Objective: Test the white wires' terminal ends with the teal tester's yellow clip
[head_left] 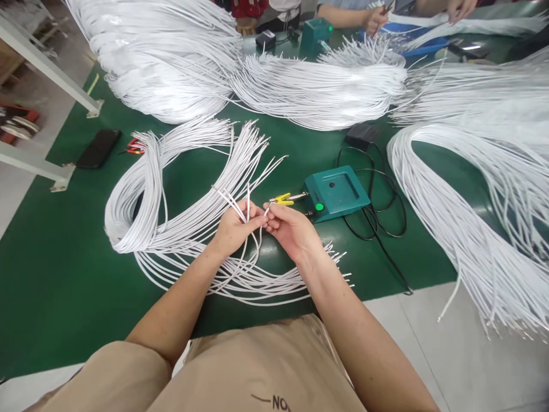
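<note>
My left hand [235, 228] is closed round a few thin white wires [240, 201], whose ends stick up past its fingers. My right hand [290, 228] pinches the tip of one of those wires just right of the left fingers. Both hands hover over a green mat [64, 274], above a looped bundle of white wires [141, 212] that fans out toward me. A small teal box [337, 191] with a green button stands just beyond my right hand. Yellow-handled clips [283, 198] stick out of its left side.
Large heaps of white wires [171, 57] cover the far and right parts of the mat. A black cable [381, 229] runs from the teal box. A black phone [98, 147] and red cutters [132, 147] lie at left. Other people's hands [375, 20] work at the far edge beside another teal box [315, 31].
</note>
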Tool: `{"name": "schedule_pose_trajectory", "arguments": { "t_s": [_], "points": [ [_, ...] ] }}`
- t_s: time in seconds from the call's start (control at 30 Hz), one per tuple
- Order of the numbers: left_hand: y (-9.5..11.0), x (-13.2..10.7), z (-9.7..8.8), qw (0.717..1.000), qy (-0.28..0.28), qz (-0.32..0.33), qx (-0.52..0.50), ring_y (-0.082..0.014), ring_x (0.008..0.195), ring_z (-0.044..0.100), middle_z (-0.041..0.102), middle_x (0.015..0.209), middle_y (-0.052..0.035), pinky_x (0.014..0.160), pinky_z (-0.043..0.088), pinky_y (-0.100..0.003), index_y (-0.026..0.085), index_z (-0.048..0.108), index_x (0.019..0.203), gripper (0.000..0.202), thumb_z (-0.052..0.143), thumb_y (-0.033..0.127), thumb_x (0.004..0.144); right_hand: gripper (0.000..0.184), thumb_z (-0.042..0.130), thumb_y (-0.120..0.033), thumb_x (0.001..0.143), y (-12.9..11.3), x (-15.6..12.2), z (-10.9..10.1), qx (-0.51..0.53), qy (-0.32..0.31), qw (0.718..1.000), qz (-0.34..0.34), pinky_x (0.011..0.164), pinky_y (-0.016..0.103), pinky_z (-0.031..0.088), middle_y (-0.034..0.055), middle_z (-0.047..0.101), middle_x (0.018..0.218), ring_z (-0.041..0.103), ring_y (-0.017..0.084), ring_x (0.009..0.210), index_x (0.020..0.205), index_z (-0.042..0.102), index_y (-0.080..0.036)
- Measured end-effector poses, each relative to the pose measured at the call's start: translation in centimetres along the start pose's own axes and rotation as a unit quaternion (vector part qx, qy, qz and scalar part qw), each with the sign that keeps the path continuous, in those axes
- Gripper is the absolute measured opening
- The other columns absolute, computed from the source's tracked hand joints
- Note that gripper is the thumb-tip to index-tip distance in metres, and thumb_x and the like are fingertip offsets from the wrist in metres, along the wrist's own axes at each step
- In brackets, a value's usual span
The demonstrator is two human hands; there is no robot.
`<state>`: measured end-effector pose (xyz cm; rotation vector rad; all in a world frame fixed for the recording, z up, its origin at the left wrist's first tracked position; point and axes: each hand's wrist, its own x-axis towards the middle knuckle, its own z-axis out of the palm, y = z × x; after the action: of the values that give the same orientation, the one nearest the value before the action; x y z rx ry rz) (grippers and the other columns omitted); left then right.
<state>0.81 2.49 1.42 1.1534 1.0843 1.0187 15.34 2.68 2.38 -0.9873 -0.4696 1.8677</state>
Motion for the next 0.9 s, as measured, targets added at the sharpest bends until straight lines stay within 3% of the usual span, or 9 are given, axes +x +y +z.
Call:
{"name": "schedule_pose_trajectory", "arguments": {
  "t_s": [0.1, 0.2, 0.33, 0.47, 0.57, 0.67, 0.73, 0.83, 0.9],
  "points": [
    [0.0, 0.0, 0.0, 1.0, -0.01, 0.003, -0.002, -0.013, 0.071, 0.065, 0.065, 0.076, 0.001, 0.075, 0.053, -0.031, 0.019, 0.037, 0.071, 0.036, 0.071, 0.031, 0.075, 0.02, 0.074, -0.032, 0.065, -0.3, -0.1, 0.2, -0.041, 0.006, 0.999, -0.025, 0.063, 0.026, 0.044, -0.0049, 0.051, 0.059, 0.045, 0.008, 0.055, 0.077, 0.07, -0.016],
    [0.0, 0.0, -0.1, 1.0, -0.03, -0.003, -0.009, -0.0119, 0.069, 0.064, 0.065, 0.075, 0.0012, 0.07, 0.051, -0.028, 0.02, 0.035, 0.072, 0.036, 0.069, 0.03, 0.077, 0.024, 0.068, -0.028, 0.069, -1.0, -0.4, 0.5, -0.154, 0.006, 0.983, -0.103, 0.067, 0.027, 0.045, -0.0055, 0.057, 0.061, 0.051, 0.009, 0.058, 0.091, 0.072, -0.02],
    [0.1, 0.0, -0.2, 0.998, -0.047, -0.019, -0.022, -0.0115, 0.067, 0.064, 0.066, 0.075, -0.0005, 0.061, 0.046, -0.023, 0.02, 0.035, 0.072, 0.034, 0.067, 0.028, 0.079, 0.012, 0.068, -0.027, 0.068, -2.1, -0.4, 0.4, -0.252, 0.004, 0.958, -0.134, 0.074, 0.029, 0.047, -0.0021, 0.066, 0.069, 0.058, 0.012, 0.067, 0.078, 0.072, -0.02],
    [0.0, 0.1, -0.2, 0.999, -0.031, -0.03, -0.033, -0.0118, 0.07, 0.065, 0.066, 0.078, -0.001, 0.062, 0.046, -0.022, 0.019, 0.039, 0.072, 0.033, 0.07, 0.028, 0.076, 0.016, 0.072, -0.031, 0.068, -2.0, -0.1, -0.4, -0.269, 0.013, 0.953, -0.138, 0.076, 0.029, 0.046, -0.0005, 0.069, 0.076, 0.059, 0.013, 0.07, 0.077, 0.071, -0.018],
    [-0.4, 0.3, -0.3, 0.999, -0.029, -0.012, -0.025, -0.0118, 0.072, 0.064, 0.064, 0.079, -0.0002, 0.063, 0.047, -0.022, 0.018, 0.053, 0.09, 0.026, 0.071, 0.03, 0.076, 0.014, 0.068, -0.033, 0.072, -1.4, 0.0, -0.7, -0.312, 0.013, 0.932, -0.184, 0.072, 0.029, 0.045, -0.0022, 0.065, 0.071, 0.057, 0.012, 0.068, 0.074, 0.066, -0.019],
    [-0.6, 0.3, -0.5, 0.999, -0.05, 0.021, 0.006, -0.0119, 0.073, 0.061, 0.06, 0.079, 0.0003, 0.064, 0.047, -0.022, 0.021, 0.056, 0.121, 0.044, 0.068, 0.031, 0.079, 0.013, 0.062, -0.031, 0.076, -1.1, 0.0, -0.4, -0.359, 0.023, 0.906, -0.221, 0.069, 0.028, 0.042, -0.0041, 0.061, 0.067, 0.054, 0.012, 0.065, 0.07, 0.059, -0.021],
    [-0.6, 0.2, -0.7, 0.997, -0.06, 0.029, 0.03, -0.0125, 0.074, 0.059, 0.06, 0.081, -0.0008, 0.065, 0.047, -0.023, 0.022, 0.058, 0.125, 0.045, 0.065, 0.033, 0.082, 0.013, 0.062, -0.029, 0.074, -1.2, 0.0, -0.2, -0.315, 0.011, 0.931, -0.186, 0.068, 0.027, 0.041, -0.0046, 0.058, 0.064, 0.051, 0.011, 0.063, 0.067, 0.056, -0.021],
    [-0.6, 0.1, -0.8, 0.995, -0.069, 0.033, 0.06, -0.0133, 0.077, 0.058, 0.061, 0.086, -0.0025, 0.069, 0.047, -0.024, 0.023, 0.063, 0.123, 0.039, 0.061, 0.033, 0.085, 0.016, 0.065, -0.025, 0.066, -1.6, 0.3, 0.0, -0.172, -0.041, 0.983, -0.049, 0.061, 0.026, 0.039, -0.0049, 0.05, 0.057, 0.047, 0.01, 0.057, 0.059, 0.052, -0.019],
    [-0.6, 0.1, -0.9, 0.994, -0.075, 0.034, 0.074, -0.0133, 0.078, 0.058, 0.06, 0.086, -0.0024, 0.07, 0.047, -0.024, 0.024, 0.062, 0.125, 0.04, 0.06, 0.031, 0.086, 0.019, 0.066, -0.022, 0.062, -1.8, 0.5, -0.1, -0.105, -0.064, 0.992, 0.037, 0.056, 0.025, 0.037, -0.0058, 0.044, 0.053, 0.04, 0.008, 0.052, 0.054, 0.048, -0.019]
  ]
}}
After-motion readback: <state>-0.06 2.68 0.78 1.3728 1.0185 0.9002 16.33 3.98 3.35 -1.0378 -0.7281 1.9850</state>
